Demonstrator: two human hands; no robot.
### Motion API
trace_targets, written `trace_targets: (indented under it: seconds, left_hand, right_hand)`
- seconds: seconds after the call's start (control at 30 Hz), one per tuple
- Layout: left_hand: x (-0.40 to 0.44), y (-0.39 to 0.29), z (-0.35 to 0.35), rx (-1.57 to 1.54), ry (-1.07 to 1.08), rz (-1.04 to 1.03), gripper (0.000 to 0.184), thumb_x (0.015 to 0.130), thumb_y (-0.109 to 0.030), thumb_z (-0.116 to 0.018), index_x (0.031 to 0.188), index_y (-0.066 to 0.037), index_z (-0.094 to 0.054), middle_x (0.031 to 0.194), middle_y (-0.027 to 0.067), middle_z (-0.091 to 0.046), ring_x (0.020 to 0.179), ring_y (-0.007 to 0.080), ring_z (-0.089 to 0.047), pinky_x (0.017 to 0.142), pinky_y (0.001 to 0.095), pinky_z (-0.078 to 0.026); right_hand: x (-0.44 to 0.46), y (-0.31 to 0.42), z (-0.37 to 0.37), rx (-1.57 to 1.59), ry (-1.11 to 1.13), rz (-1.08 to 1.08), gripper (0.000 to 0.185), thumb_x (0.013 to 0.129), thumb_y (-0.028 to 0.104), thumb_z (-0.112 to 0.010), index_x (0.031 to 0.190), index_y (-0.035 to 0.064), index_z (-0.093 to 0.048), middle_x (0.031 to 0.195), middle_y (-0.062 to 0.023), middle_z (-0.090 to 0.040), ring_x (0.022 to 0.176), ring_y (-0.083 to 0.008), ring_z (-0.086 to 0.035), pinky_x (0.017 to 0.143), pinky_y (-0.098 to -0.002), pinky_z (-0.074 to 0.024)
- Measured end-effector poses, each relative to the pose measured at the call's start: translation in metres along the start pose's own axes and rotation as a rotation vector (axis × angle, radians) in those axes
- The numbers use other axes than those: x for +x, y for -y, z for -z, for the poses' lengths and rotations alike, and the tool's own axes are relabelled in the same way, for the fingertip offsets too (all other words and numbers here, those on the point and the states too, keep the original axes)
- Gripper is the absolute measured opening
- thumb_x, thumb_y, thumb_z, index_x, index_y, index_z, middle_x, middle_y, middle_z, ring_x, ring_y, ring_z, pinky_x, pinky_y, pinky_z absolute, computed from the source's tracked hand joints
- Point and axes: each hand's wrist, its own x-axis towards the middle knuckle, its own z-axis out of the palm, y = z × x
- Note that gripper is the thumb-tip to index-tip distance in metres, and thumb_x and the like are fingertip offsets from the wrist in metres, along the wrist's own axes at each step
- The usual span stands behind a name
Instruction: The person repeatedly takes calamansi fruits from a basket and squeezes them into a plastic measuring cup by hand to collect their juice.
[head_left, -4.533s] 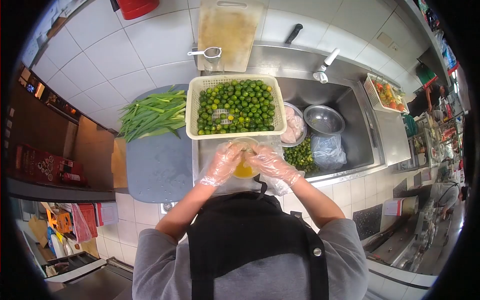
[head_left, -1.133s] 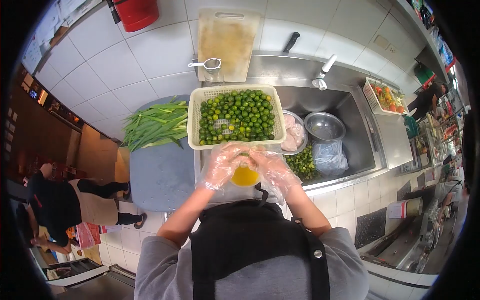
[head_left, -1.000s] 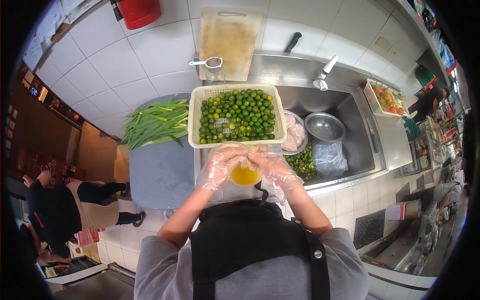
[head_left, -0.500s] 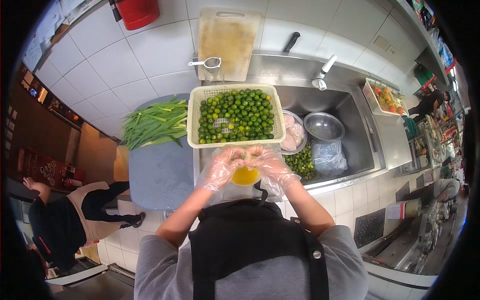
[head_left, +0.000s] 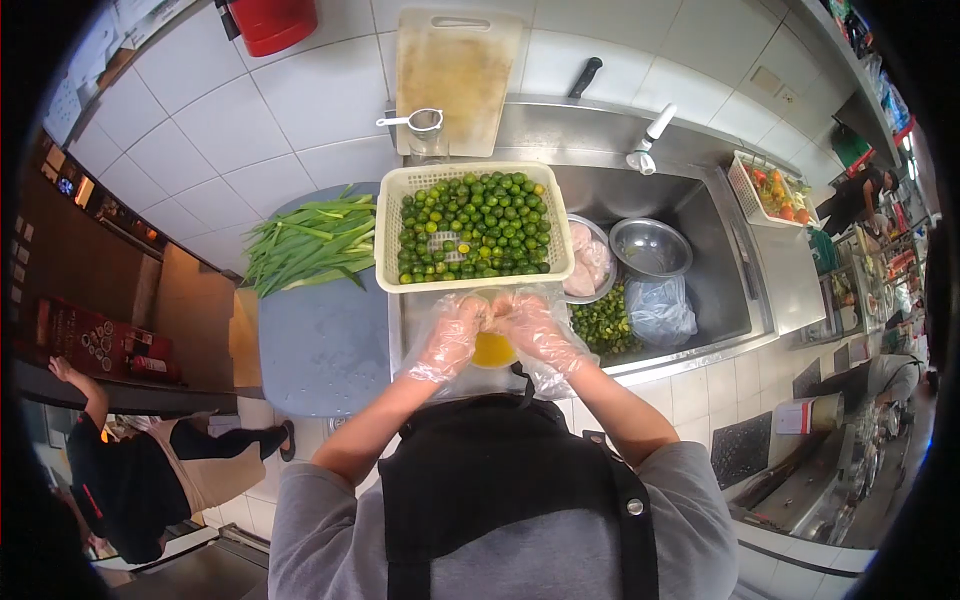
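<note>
Both my hands wear clear plastic gloves and meet over a bowl of yellow juice [head_left: 492, 351], just in front of a cream plastic basket [head_left: 385, 275]. My left hand [head_left: 453, 333] is closed, its fingertips pressed together. Fingers curled, my right hand [head_left: 532, 328] touches it from the other side. Whatever lies between the fingertips is hidden by the gloves. Small round green citrus fruits, like calamansi [head_left: 480, 222], fill much of the basket, a few of them yellowish. Cut green fruit pieces [head_left: 604, 325] lie in a heap to the right of my right hand.
Leafy green stalks [head_left: 312, 240] lie on a grey board [head_left: 320, 350] at left. The sink [head_left: 715, 290] holds a bowl of raw pale meat [head_left: 585, 262], a metal bowl [head_left: 650, 248] and a plastic bag [head_left: 660, 312]. Another person [head_left: 150, 470] stands at left.
My hands stay together over the juice bowl, with their fingers shifted slightly. At left the other person has moved, and their raised arm is in a different position.
</note>
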Motion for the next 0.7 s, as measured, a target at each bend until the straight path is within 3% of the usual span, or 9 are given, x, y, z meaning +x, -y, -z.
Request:
trace_targets:
  seconds: [0.2, 0.27, 0.33, 0.4, 0.43, 0.5, 0.6, 0.67, 0.7]
  left_hand:
    - [-0.007, 0.016, -0.015, 0.028, -0.035, 0.008, 0.012, 0.077, 0.003, -0.055, 0.086, -0.005, -0.056, 0.081, 0.0177, -0.060, 0.081, 0.0406, -0.057, 0.070, 0.0466, -0.045]
    - [-0.006, 0.015, -0.015, 0.034, -0.014, 0.011, 0.012, 0.077, 0.003, -0.056, 0.085, -0.005, -0.056, 0.081, 0.0182, -0.059, 0.081, 0.0409, -0.057, 0.069, 0.0467, -0.045]
    - [-0.005, 0.013, -0.012, 0.044, 0.000, 0.009, 0.011, 0.076, 0.003, -0.056, 0.085, -0.005, -0.056, 0.081, 0.0188, -0.059, 0.081, 0.0412, -0.057, 0.068, 0.0467, -0.045]
    - [-0.004, 0.012, -0.006, 0.095, 0.126, 0.027, 0.012, 0.080, 0.004, -0.057, 0.090, -0.004, -0.058, 0.084, 0.0140, -0.063, 0.083, 0.0334, -0.062, 0.072, 0.0409, -0.049]
    - [-0.003, 0.010, -0.005, 0.094, 0.128, 0.027, 0.012, 0.080, 0.004, -0.057, 0.090, -0.004, -0.058, 0.084, 0.0140, -0.063, 0.083, 0.0334, -0.062, 0.072, 0.0409, -0.049]
    - [-0.002, 0.007, -0.005, -0.708, -0.022, 0.441, 0.017, 0.087, 0.006, -0.060, 0.102, -0.003, -0.059, 0.094, 0.0053, -0.066, 0.089, 0.0193, -0.064, 0.079, 0.0334, -0.052]
    - [-0.002, 0.018, 0.001, -0.721, -0.015, 0.536, 0.023, 0.086, 0.007, -0.065, 0.106, -0.004, -0.059, 0.097, -0.0003, -0.064, 0.092, 0.0100, -0.060, 0.083, 0.0276, -0.052]
    - [-0.005, 0.018, -0.003, -0.766, -0.038, 0.542, 0.023, 0.085, 0.007, -0.066, 0.104, -0.005, -0.059, 0.096, -0.0003, -0.063, 0.090, 0.0095, -0.059, 0.081, 0.0263, -0.051]
    - [-0.007, 0.018, -0.006, -0.811, -0.058, 0.550, 0.023, 0.085, 0.007, -0.066, 0.103, -0.005, -0.058, 0.094, -0.0003, -0.062, 0.088, 0.0090, -0.058, 0.080, 0.0251, -0.051]
  right_hand:
    - [-0.005, -0.007, -0.008, -0.060, -0.102, 0.128, 0.013, 0.080, 0.012, -0.074, 0.086, 0.0032, -0.067, 0.073, -0.0094, -0.066, 0.069, -0.0160, -0.061, 0.070, -0.0330, -0.0490]
    - [-0.008, -0.001, -0.009, -0.045, -0.145, 0.229, 0.011, 0.076, 0.008, -0.070, 0.082, 0.0027, -0.062, 0.073, -0.0164, -0.061, 0.070, -0.0294, -0.060, 0.065, -0.0392, -0.0464]
    - [-0.006, -0.016, -0.012, -0.102, -0.132, 0.243, 0.011, 0.076, 0.007, -0.070, 0.083, 0.0025, -0.063, 0.074, -0.0163, -0.061, 0.070, -0.0298, -0.060, 0.066, -0.0386, -0.0468]
    - [-0.001, -0.020, -0.008, -0.159, -0.122, 0.266, 0.011, 0.077, 0.007, -0.069, 0.084, 0.0023, -0.063, 0.075, -0.0163, -0.062, 0.070, -0.0302, -0.060, 0.066, -0.0380, -0.0473]
    - [-0.003, -0.016, -0.003, -0.028, -0.099, 0.217, 0.011, 0.078, 0.008, -0.069, 0.086, 0.0027, -0.064, 0.075, -0.0154, -0.063, 0.070, -0.0289, -0.061, 0.067, -0.0373, -0.0481]
    - [-0.006, -0.001, 0.009, 0.105, -0.081, 0.162, 0.011, 0.080, 0.009, -0.069, 0.088, 0.0030, -0.064, 0.075, -0.0145, -0.063, 0.070, -0.0275, -0.061, 0.067, -0.0367, -0.0488]
    - [-0.008, 0.025, 0.019, 0.087, -0.020, 0.060, 0.010, 0.085, 0.012, -0.067, 0.090, 0.0035, -0.065, 0.078, -0.0132, -0.064, 0.074, -0.0218, -0.062, 0.071, -0.0345, -0.0494]
    - [-0.009, 0.024, 0.010, -0.253, -0.148, 0.302, 0.013, 0.090, 0.015, -0.063, 0.096, 0.0035, -0.063, 0.084, -0.0160, -0.065, 0.081, -0.0242, -0.063, 0.076, -0.0367, -0.0497]
    - [-0.008, 0.016, 0.004, -0.255, -0.147, 0.304, 0.013, 0.090, 0.015, -0.063, 0.096, 0.0035, -0.063, 0.084, -0.0160, -0.065, 0.081, -0.0242, -0.063, 0.076, -0.0367, -0.0497]
